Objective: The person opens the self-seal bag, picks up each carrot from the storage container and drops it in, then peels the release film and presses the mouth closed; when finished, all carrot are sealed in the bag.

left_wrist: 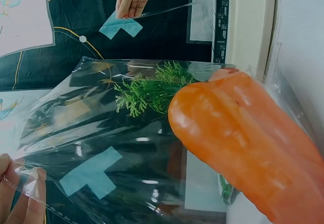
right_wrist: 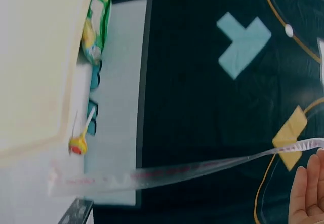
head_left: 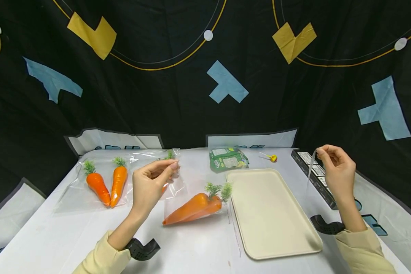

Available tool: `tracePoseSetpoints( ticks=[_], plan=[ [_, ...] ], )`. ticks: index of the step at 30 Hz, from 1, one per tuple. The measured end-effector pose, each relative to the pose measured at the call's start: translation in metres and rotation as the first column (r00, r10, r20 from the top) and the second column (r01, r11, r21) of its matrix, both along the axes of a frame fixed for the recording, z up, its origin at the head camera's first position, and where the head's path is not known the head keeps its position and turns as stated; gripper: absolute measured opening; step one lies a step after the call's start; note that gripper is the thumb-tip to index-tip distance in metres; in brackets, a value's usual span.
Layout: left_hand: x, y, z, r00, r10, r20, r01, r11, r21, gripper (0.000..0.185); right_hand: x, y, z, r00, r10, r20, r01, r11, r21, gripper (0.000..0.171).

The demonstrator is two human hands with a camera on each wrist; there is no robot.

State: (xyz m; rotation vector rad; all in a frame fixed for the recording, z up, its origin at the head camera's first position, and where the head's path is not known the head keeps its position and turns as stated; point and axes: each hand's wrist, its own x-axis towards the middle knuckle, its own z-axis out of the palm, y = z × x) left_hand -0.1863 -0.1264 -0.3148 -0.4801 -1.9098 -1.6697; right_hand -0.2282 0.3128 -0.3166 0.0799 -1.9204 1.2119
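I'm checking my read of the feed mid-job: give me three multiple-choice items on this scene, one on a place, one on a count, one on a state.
1. Where does the tray lie?
A. right of the bag with carrots
B. at the far left edge
C. on the black box

2. How many carrots lie in the far-left bag?
A. none
B. two
C. five

3. What is the right hand doing?
A. lying flat on the table
B. pinching a clear strip
C. gripping a carrot

Answers: 1 A, the tray sits just right of the bag that the left hand pinches at its top. 2 B, two orange carrots lie side by side there. 3 B, its fingertips hold a thin clear strip that hangs down, above the black box.
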Motion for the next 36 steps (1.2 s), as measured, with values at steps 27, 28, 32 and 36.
tracePoseSetpoints(
  ticks=[27,28,32,36],
  plan=[
    [-0.006,-0.004,-0.008,0.999,-0.009,-0.041,0.009,1.000,0.013,0.014,0.048,-0.104,-0.024,0.828,0.560,-0.012,-0.555,0.824,0.114,0.017],
    [-0.006,-0.004,-0.008,0.999,-0.010,-0.042,0.010,1.000,0.014,0.013,0.048,-0.107,-0.026,0.820,0.572,-0.006,-0.567,0.815,0.117,0.018],
    [-0.007,-0.005,-0.008,0.999,-0.010,-0.037,0.011,1.000,0.018,0.011,0.049,-0.117,-0.030,0.798,0.602,0.011,-0.599,0.792,0.117,0.019],
    [-0.007,-0.005,-0.008,0.999,-0.012,-0.040,0.013,1.000,0.018,0.011,0.049,-0.124,-0.031,0.790,0.612,0.020,-0.611,0.784,0.108,0.019]
  ],
)
